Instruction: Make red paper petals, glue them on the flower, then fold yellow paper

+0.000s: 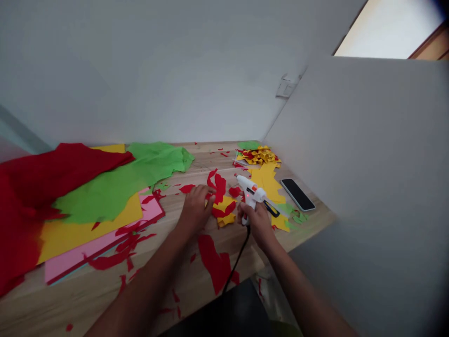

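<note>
Across the wooden tabletop (38, 309): paper bits everywhere, honestly, mostly red, with some yellow and green mixed in.
Glue gun: the white glue gun (249, 192) is held just right of the small yellow piece (226, 220), nozzle tilted up and to the left. A red light is lit on its side, and a clear stick is seen poking out the back.
Right hand: the handle is gripped firmly by the right hand (255, 217), fingers wrapped around it.
Left hand: the left hand (197, 203) is curled by the torn red paper (220, 187), next to the yellow piece; whether anything is pinched can't be told from this angle.
Cord: the black cord (238, 262) is run from the handle down past the big red scrap (214, 264).
Right side: yellow strips (266, 180) are laid out near the phone (298, 194), with a crinkly yellow pile (261, 155) stacked farther back.
Left side: red crepe (52, 173) is draped over the green sheet (154, 161), which is spread over the yellow sheet (87, 236); pink (101, 252) is layered underneath.
</note>
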### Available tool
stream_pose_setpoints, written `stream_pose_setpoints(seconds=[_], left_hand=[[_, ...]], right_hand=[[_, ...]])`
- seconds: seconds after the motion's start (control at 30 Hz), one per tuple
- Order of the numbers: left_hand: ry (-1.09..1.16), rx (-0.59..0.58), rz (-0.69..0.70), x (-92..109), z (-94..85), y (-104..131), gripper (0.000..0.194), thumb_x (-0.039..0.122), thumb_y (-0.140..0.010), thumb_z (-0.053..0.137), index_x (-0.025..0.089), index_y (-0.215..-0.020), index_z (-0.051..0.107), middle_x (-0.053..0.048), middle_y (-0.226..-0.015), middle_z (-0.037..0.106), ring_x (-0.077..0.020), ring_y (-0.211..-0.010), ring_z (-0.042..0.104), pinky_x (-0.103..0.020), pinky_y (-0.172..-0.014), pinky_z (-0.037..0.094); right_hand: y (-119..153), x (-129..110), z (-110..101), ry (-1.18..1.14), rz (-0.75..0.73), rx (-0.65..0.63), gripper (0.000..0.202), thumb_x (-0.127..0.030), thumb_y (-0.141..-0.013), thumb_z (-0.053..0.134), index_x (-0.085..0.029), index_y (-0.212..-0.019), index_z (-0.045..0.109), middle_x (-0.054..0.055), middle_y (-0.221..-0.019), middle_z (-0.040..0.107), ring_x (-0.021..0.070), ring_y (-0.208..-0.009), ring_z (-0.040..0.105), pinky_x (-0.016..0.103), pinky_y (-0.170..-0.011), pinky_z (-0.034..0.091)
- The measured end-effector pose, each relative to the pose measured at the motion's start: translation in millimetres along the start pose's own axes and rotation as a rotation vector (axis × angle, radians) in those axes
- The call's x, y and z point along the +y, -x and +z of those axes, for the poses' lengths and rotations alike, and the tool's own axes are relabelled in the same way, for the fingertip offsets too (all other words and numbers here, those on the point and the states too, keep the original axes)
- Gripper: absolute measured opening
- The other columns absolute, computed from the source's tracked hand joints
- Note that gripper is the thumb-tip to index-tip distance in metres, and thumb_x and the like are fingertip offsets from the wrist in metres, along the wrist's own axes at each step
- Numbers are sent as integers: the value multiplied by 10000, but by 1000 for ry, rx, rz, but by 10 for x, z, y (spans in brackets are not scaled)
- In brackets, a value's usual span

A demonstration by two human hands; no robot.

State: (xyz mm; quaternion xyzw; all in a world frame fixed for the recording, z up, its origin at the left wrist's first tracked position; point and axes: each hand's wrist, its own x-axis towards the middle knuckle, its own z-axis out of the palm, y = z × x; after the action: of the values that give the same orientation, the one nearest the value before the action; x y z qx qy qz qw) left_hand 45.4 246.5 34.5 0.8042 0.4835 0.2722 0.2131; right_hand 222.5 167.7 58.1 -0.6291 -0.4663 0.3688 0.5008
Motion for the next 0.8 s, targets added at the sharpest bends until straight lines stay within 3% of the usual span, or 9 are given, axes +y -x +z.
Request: stream_pose_setpoints(seconds=[0.07, 0.13, 0.17, 0.23, 0.33, 0.43, 0.57, 0.67, 0.8], left_hand=[[29, -86, -2, 130, -196, 36, 280, 330, -938, 427, 182, -1034, 645, -89, -1058, 698, -235, -984, 637, -394, -895, 499], [125, -259, 15, 279, -388, 125, 241, 360, -886, 521, 207, -996, 671, -49, -963, 726, -200, -840, 670, -328, -774, 537], [204, -326, 9, 351, -471, 190, 256, 359, -860, 554, 215, -1033, 675, -48, -988, 733, -196, -832, 675, -316, -758, 542], [378, -332, -62, 475, -597, 356, 387, 327, -814, 580, 229, -1183, 640, -70, -1148, 711, -216, -926, 673, -339, -802, 548], [569, -152, -243, 570, -687, 670, 572, 300, -745, 590, 259, -1315, 574, -67, -1284, 657, -257, -1102, 630, -392, -903, 534], [611, 63, -425, 557, -711, 1022, 574, 335, -717, 608, 274, -1287, 609, -53, -1276, 665, -291, -1234, 565, -433, -997, 490], [560, 344, -587, 510, -730, 1414, 475, 452, -744, 643, 247, -1171, 673, -77, -1252, 679, -310, -1228, 576, -447, -1000, 490], [529, 405, -626, 544, -734, 1569, 455, 497, -738, 699, 217, -1097, 690, -84, -1128, 724, -298, -1082, 653, -426, -944, 521], [467, 518, -664, 538, -775, 1756, 521, 567, -765, 668, 177, -1110, 668, -92, -1085, 735, -292, -1061, 662, -392, -941, 515]], right_hand=[[43, -20, 121, 3, -22, -8, 223, -420, -803, 564, -200, -775, 578, -2, -646, 618, 164, -627, 596, 273, -622, 492], [106, -67, 238, -32, -78, -50, 231, -361, -816, 552, -192, -966, 599, 25, -800, 667, 183, -744, 633, 293, -708, 520], [146, -97, 293, -54, -116, -78, 298, -340, -830, 537, -193, -1086, 580, 42, -891, 680, 194, -810, 646, 309, -752, 531], [240, -165, 393, -86, -188, -133, 451, -310, -862, 498, -203, -1300, 487, 82, -1091, 670, 216, -977, 646, 350, -856, 533], [412, -265, 527, -70, -242, -213, 604, -267, -879, 459, -223, -1471, 345, 111, -1412, 512, 245, -1297, 492, 422, -1065, 432], [596, -338, 658, -66, -300, -321, 663, -226, -888, 433, -207, -1532, 272, 105, -1512, 397, 238, -1433, 316, 439, -1182, 280], [800, -369, 834, -121, -323, -464, 676, -195, -915, 418, -217, -1560, 217, 115, -1455, 440, 242, -1374, 389, 442, -1153, 335], [935, -361, 964, -124, -362, -567, 693, -180, -926, 429, -263, -1570, 186, 111, -1419, 459, 244, -1297, 468, 444, -1110, 392], [1093, -377, 1035, -81, -475, -712, 752, -206, -913, 493, -279, -1579, 151, 131, -1460, 430, 281, -1345, 423, 473, -1099, 398]])
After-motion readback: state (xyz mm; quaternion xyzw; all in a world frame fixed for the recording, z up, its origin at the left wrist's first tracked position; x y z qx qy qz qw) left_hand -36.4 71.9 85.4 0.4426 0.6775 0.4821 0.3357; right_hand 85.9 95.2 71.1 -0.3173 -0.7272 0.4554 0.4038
